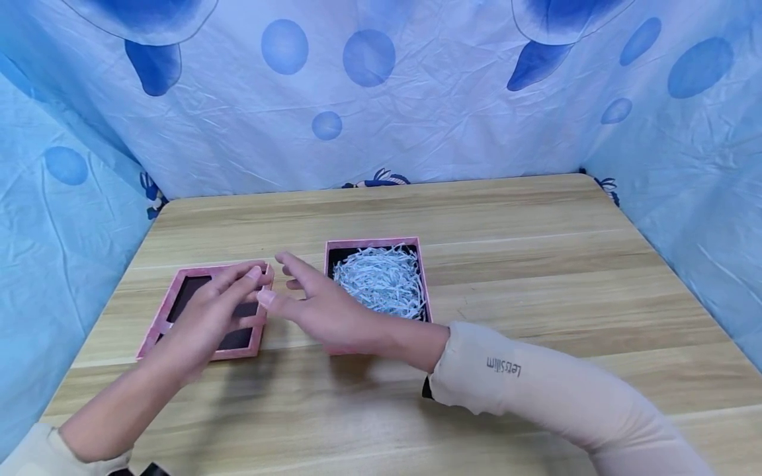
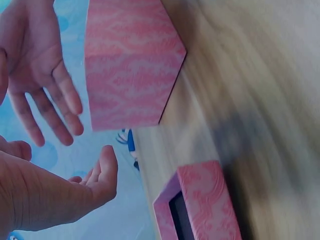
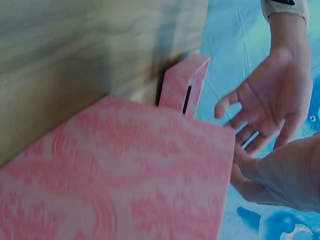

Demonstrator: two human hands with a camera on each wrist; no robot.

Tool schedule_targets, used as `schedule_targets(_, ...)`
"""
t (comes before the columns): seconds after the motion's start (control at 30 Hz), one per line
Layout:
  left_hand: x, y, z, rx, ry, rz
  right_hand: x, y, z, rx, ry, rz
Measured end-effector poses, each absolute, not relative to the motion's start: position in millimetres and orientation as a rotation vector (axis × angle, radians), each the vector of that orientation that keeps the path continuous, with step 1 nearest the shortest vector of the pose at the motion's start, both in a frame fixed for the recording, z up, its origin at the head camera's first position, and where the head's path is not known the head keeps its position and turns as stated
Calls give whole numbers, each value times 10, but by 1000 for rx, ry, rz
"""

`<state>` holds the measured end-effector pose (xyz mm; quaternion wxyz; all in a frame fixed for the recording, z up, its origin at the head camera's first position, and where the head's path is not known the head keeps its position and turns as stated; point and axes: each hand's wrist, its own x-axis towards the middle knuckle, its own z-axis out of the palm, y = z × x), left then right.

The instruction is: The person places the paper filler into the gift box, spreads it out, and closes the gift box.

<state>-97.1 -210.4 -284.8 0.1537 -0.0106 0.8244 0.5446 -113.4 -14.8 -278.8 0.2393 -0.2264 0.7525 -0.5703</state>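
Note:
My left hand (image 1: pixel 205 317) is held over a shallow pink lid (image 1: pixel 256 338) with dark window openings, its fingers loosely bent and pinching nothing. To its right, my right hand (image 1: pixel 333 314) hovers with thumb and fingers apart, reaching across the front left corner of a pink patterned box (image 1: pixel 424 284). Pale blue shredded paper (image 1: pixel 381 281) fills that box over a dark lining. Both palms face each other in the left wrist view, where the right hand (image 2: pixel 37 55) shows spread fingers and the box's outer walls (image 2: pixel 130 85) stand beside it.
A wood-grain table (image 1: pixel 536 284) carries both pink pieces. Light blue curtains (image 1: pixel 417 119) with darker blue dots hang along its back and sides. Long pale sleeves (image 1: pixel 536 377) cover the forearms.

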Motion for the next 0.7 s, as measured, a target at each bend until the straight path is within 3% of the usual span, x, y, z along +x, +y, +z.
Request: schedule_targets(0.7,-1227,-2930,-2890,-243,2585,1220,-1028,-575,-3018,-537,2163,-1478)
